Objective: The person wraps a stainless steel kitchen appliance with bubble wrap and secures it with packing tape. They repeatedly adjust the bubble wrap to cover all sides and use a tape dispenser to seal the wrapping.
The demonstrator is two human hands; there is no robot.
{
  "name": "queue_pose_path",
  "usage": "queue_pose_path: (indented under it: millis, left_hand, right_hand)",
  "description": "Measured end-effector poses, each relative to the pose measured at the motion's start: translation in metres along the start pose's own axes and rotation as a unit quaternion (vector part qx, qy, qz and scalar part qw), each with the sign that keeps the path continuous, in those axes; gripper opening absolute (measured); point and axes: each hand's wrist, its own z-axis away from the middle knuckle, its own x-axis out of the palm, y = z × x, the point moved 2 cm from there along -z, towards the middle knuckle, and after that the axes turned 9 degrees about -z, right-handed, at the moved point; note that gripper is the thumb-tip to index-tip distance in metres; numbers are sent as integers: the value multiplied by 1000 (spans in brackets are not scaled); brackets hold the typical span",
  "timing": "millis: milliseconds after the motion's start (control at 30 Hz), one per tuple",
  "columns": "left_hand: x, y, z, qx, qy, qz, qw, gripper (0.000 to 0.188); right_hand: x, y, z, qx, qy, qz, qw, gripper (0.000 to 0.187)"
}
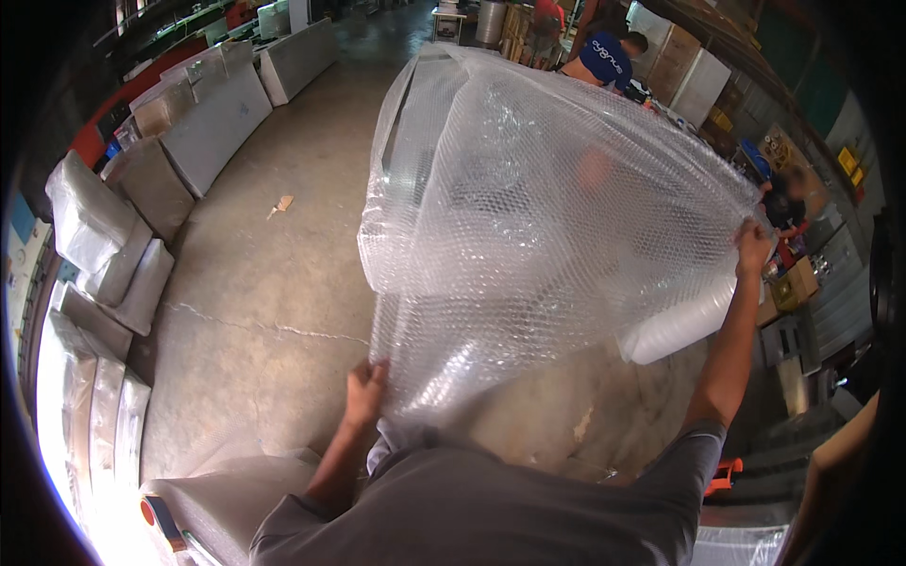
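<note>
A wide, clear sheet of bubble wrap (528,208) is stretched out in front of me. My left hand (365,391) is closed on its near left edge, low and close to my body. Farther out and higher, my right hand (752,247) grips the sheet's right corner with the arm extended. Through the plastic, the shapes behind are blurred, and I cannot make out what they are. Below the sheet's right side lies a white roll (679,321), partly covered by it.
Wrapped panels (212,132) and padded packages (99,217) line the left side. Near my left lie crumpled bubble wrap (236,500) and a tape roll (160,521). A person in a dark blue shirt (605,58) bends beyond the sheet; another person (785,203) is at right, near a cardboard box (795,283).
</note>
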Motion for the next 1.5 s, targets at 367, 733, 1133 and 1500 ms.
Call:
queue_pose_path:
  millis: [367, 733, 1133, 1500]
  left_hand:
    - [-32, 44, -12, 29, 107, 100, 989, 27]
    - [-10, 93, -44, -86, 4, 276, 957, 93]
    - [-30, 147, -55, 85, 41, 19, 995, 33]
    - [-62, 196, -48, 206, 159, -45, 964, 38]
  right_hand:
    - [159, -270, 233, -437, -363, -72, 820, 29]
    - [248, -190, 505, -631, -528, 32, 567, 22]
    - [206, -109, 538, -409, -530, -333, 664, 20]
    - [199, -56, 439, -277, -311, 128, 900, 44]
